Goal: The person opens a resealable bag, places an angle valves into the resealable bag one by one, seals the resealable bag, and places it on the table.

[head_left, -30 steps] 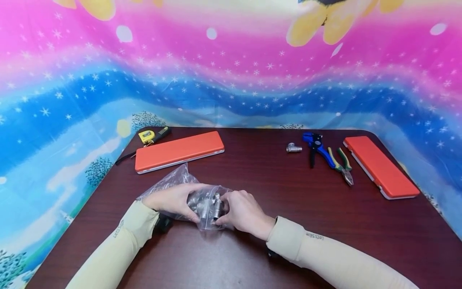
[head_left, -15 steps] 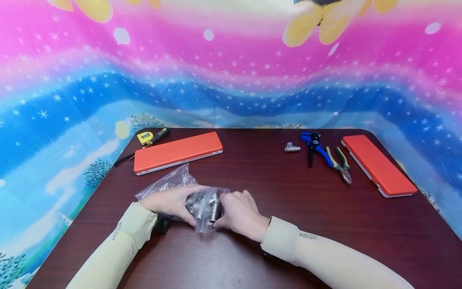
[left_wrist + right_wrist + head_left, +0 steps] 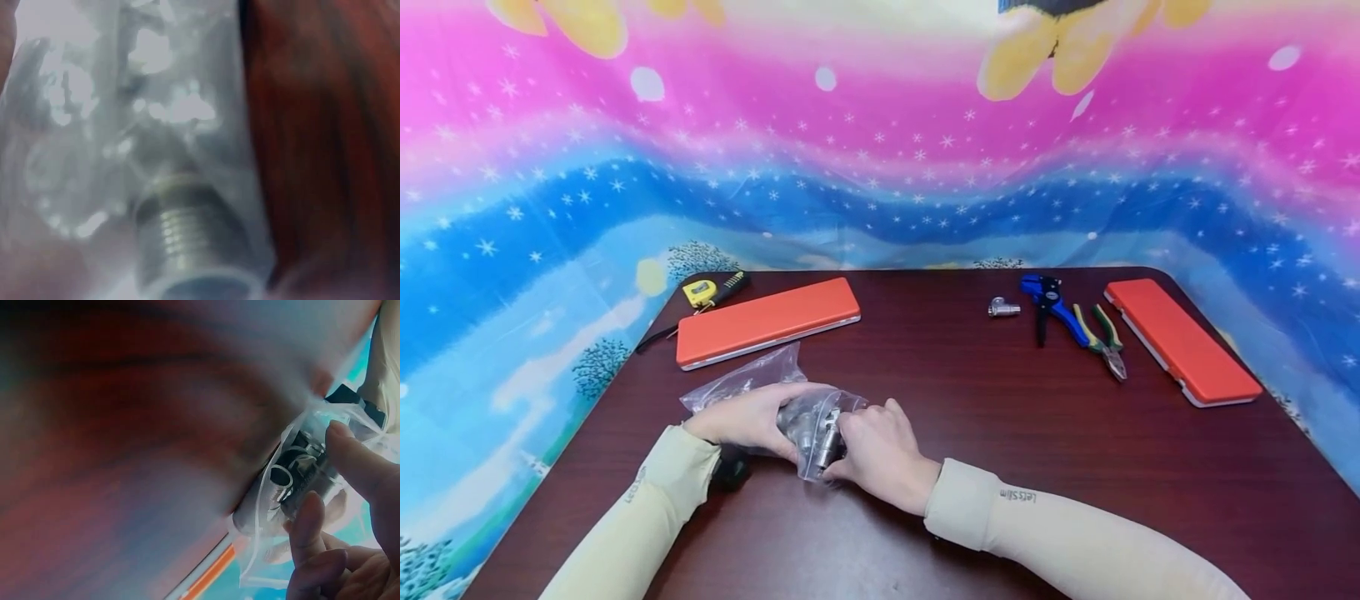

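Note:
A clear zip-lock plastic bag [image 3: 737, 386] holding several shiny metal pipe fittings lies near the table's front. My left hand [image 3: 751, 421] grips the bag from its left side, fingers over it and thumb in front. At the bag's right end, my right hand [image 3: 880, 450] holds a metal pipe fitting [image 3: 829, 444] between thumb and fingers, at the bag's mouth. The right wrist view shows the fitting's round open end [image 3: 281, 477] beside the fingers. A threaded fitting [image 3: 190, 231] looms blurred through the plastic in the left wrist view. Other fittings are partly hidden by the left hand.
One loose metal fitting [image 3: 1003, 307] lies at the back right, beside a blue wire stripper [image 3: 1060, 308] and pliers [image 3: 1108, 346]. Orange-lidded cases lie left [image 3: 767, 323] and right [image 3: 1183, 342]. A yellow tape measure [image 3: 700, 292] and a black-handled tool [image 3: 730, 286] sit back left.
My right hand has shifted left with the fitting, toward the bag, and the fitting has tilted. The left hand keeps its hold on the bag. The view has shifted slightly.

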Available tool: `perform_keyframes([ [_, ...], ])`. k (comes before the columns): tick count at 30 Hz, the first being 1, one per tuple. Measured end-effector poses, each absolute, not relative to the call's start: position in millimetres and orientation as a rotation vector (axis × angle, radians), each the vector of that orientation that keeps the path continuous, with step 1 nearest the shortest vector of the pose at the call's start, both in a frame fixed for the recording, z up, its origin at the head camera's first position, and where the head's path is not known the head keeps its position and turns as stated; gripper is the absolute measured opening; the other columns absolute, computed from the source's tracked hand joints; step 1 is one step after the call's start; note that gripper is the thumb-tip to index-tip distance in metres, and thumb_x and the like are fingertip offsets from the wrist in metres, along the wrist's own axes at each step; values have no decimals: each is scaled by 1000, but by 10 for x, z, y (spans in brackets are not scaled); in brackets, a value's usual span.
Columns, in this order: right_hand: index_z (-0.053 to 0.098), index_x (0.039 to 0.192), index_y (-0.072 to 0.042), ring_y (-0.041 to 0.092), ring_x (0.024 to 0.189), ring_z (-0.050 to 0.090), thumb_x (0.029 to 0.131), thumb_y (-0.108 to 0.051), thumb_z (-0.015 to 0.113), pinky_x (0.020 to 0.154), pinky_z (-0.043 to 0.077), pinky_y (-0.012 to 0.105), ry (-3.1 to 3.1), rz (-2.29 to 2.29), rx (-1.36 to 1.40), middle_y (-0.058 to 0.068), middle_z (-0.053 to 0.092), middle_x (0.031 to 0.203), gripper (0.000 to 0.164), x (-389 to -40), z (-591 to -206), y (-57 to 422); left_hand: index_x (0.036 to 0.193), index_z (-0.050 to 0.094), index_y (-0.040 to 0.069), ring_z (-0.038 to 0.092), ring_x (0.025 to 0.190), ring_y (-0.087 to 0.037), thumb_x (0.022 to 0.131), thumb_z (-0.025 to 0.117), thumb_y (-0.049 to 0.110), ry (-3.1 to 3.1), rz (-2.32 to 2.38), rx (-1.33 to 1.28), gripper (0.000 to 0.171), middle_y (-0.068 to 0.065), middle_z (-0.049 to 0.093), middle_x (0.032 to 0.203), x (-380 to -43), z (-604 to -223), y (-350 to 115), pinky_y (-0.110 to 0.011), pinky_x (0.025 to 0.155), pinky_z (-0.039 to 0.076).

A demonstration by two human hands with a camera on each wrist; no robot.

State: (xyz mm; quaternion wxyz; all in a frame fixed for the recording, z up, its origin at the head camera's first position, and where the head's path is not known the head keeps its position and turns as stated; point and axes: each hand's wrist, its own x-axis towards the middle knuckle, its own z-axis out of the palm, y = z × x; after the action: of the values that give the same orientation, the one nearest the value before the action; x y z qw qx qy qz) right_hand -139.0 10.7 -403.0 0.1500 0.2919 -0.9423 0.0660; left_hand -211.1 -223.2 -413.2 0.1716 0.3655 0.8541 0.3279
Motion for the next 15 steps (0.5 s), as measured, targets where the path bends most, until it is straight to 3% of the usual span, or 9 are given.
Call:
perform_keyframes([
  [8,66,69,-22,16,60,59,63,-63,82,59,34,32,-2723,155,914,-7,64,66,44,-1377,-4026,133,147,46,26,54,113,-12,65,89,53,2447,894,1057,97,10,55,132,-2082,-4101,-2187,-37,96,46],
  [15,66,69,-20,13,64,63,67,-46,88,58,47,33,-2764,359,978,-9,59,60,34,-1504,-3971,153,148,44,29,52,116,-10,66,86,58,2465,848,1083,97,11,53,134,-2049,-4120,-2177,-37,97,45],
])
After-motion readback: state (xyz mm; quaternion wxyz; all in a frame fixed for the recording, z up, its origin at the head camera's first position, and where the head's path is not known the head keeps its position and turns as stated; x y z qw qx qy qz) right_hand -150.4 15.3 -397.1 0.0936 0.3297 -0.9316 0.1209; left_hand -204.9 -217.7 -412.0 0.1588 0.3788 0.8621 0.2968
